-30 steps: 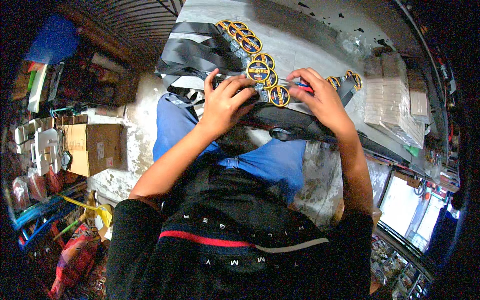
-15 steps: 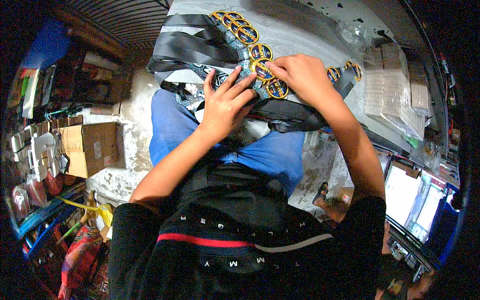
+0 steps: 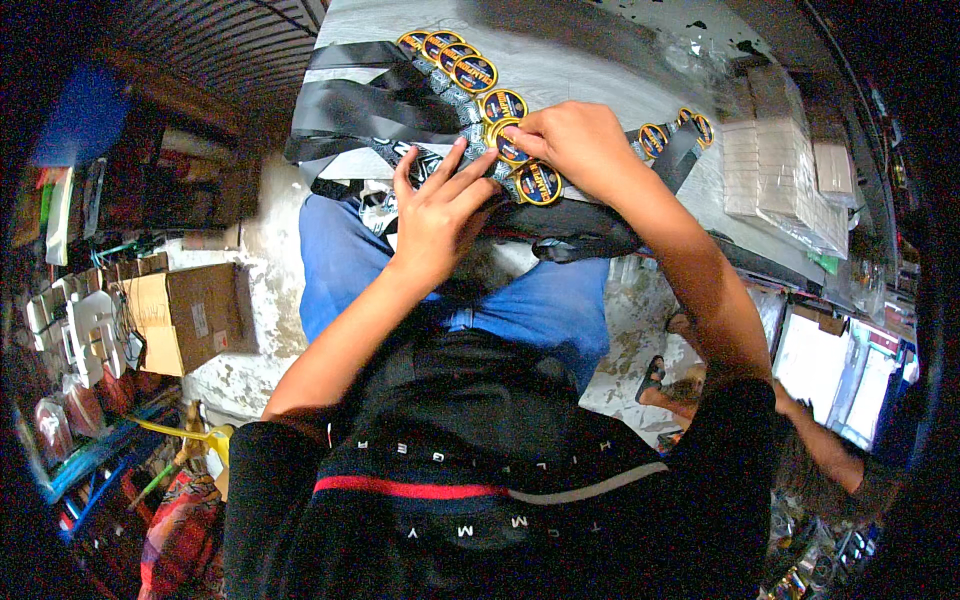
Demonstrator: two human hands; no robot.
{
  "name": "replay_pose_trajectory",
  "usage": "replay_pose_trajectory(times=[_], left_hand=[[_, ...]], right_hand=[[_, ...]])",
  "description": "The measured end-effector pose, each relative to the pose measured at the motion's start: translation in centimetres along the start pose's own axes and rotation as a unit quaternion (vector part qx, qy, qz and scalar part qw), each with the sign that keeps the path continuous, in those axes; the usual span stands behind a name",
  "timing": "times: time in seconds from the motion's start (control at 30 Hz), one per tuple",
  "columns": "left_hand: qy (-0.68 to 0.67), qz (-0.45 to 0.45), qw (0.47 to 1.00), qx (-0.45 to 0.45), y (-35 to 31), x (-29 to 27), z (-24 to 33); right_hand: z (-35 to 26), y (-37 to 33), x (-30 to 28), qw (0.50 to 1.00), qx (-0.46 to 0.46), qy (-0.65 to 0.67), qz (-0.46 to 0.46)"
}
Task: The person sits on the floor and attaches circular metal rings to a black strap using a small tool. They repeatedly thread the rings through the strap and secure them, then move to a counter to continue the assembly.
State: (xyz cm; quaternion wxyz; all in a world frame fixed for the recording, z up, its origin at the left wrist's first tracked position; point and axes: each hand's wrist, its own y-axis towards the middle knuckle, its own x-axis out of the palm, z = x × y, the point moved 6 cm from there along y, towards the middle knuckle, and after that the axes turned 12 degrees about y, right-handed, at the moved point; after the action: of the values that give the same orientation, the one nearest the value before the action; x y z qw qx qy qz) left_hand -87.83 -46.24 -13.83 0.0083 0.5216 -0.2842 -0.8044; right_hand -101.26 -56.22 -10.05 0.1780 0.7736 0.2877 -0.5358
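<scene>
A cluttered workroom is surrounding a grey table (image 3: pixel 590 80), with a plastic-wrapped stack of pale boxes (image 3: pixel 775 170) standing on its right side and a cardboard box (image 3: pixel 185 315) sitting well apart on the left. The step in hand is seemingly handling one medal (image 3: pixel 512 146) within a slanting row near the middle of the table. The left hand (image 3: pixel 440 215) is lying spread, its fingertips resting on the patterned straps beside that medal and apparently gripping nothing. The right hand (image 3: pixel 572 145) is bending over from the right, its thumb pressing on the medal's face; its curled fingers are hiding what lies beneath, so I cannot tell whether it is grasping. Shifting this piece would be calling for a pinch at its rim, with the neighbours held steady. The medal is looking round and flat, its dark face showing orange lettering inside a gold-yellow edge. Black ribbons (image 3: pixel 370 105) are trailing left.
</scene>
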Motion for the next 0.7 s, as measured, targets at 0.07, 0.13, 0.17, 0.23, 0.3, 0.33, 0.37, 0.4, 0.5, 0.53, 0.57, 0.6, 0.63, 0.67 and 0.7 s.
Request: replay_pose_trajectory(times=[0.07,0.13,0.17,0.23,0.3,0.33,0.37,0.4,0.5,0.53,0.57,0.6,0.63,0.67,0.7], left_hand=[[-0.001,0.004,1.0,0.0,-0.01,-0.07,0.07],[-0.002,-0.006,1.0,-0.001,-0.02,0.01,0.1],[0.005,-0.007,1.0,0.0,-0.02,0.01,0.14],[0.006,-0.011,1.0,0.001,-0.01,0.02,0.18],[0.005,-0.017,1.0,0.0,0.0,0.03,0.18],[0.009,-0.016,1.0,0.002,0.02,0.0,0.2],[0.013,-0.016,1.0,0.004,0.02,-0.03,0.23],[0.016,-0.016,1.0,0.006,0.01,-0.03,0.28],[0.016,-0.019,1.0,0.006,-0.01,0.03,0.29],[0.012,-0.021,1.0,0.005,0.0,0.09,0.28],[0.011,-0.014,1.0,0.006,0.03,0.06,0.3],[0.014,-0.014,1.0,0.007,0.04,0.11,0.32],[0.018,-0.015,1.0,0.007,0.06,0.16,0.33],[0.022,-0.015,1.0,0.008,0.06,0.2,0.36],[0.022,-0.014,1.0,0.005,0.07,0.2,0.36]], right_hand=[[0.14,0.09,0.14,1.0,0.003,0.005,-0.011],[0.28,0.15,0.21,1.0,0.007,0.011,-0.017],[0.37,0.15,0.28,1.0,0.007,0.015,-0.027],[0.42,0.18,0.26,1.0,0.005,0.02,-0.021],[0.47,0.22,0.24,1.0,0.001,0.028,-0.014],[0.56,0.21,0.27,0.999,0.002,0.029,-0.013],[0.63,0.21,0.32,0.999,0.003,0.032,-0.012],[0.72,0.18,0.37,0.999,0.003,0.034,-0.011],[0.77,0.16,0.56,1.0,-0.008,0.028,-0.009],[0.72,0.13,0.59,1.0,-0.014,0.024,-0.006],[0.76,0.17,0.6,1.0,-0.013,0.027,-0.003],[0.75,0.15,0.63,1.0,-0.013,0.027,-0.002],[0.7,0.17,0.62,1.0,-0.015,0.026,0.001],[0.63,0.17,0.58,0.999,-0.018,0.026,0.005],[0.62,0.18,0.62,1.0,-0.015,0.022,0.001]])
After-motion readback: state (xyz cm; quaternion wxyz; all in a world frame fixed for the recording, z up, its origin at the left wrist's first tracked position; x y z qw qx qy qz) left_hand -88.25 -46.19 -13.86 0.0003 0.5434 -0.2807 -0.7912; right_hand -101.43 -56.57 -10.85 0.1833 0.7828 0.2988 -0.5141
